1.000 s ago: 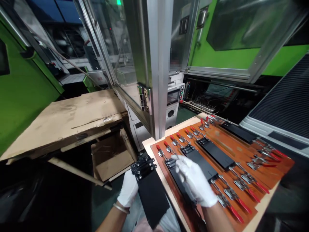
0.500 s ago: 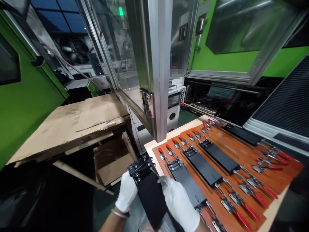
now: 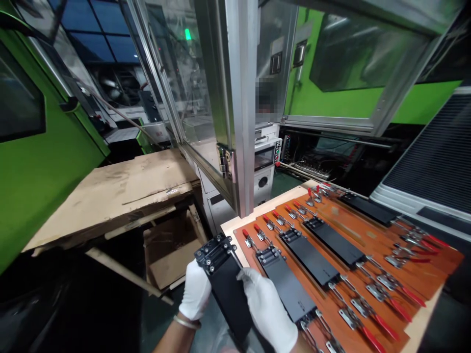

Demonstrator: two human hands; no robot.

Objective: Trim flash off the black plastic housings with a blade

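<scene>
Both of my hands wear white gloves and hold one flat black plate (image 3: 228, 287) with a metal hinge block at its far end. My left hand (image 3: 195, 290) grips the plate's left edge. My right hand (image 3: 267, 310) closes on its right edge, with a thin metal tool pinched at the fingertips. To the right lies an orange-brown fixture board (image 3: 371, 247) carrying several similar black plates (image 3: 285, 282) held by red-handled toggle clamps (image 3: 380, 299).
A metal-framed glass machine door (image 3: 235, 113) stands open just beyond the board. A worn cardboard-covered stand (image 3: 110, 193) with a carton beneath is at the left. Green machine housings (image 3: 33, 162) flank both sides. A dark ribbed panel (image 3: 437, 157) sits at the right.
My right hand left the nearest plate on the fixture board and came over to the plate held by my left hand. The view tilted upward slightly.
</scene>
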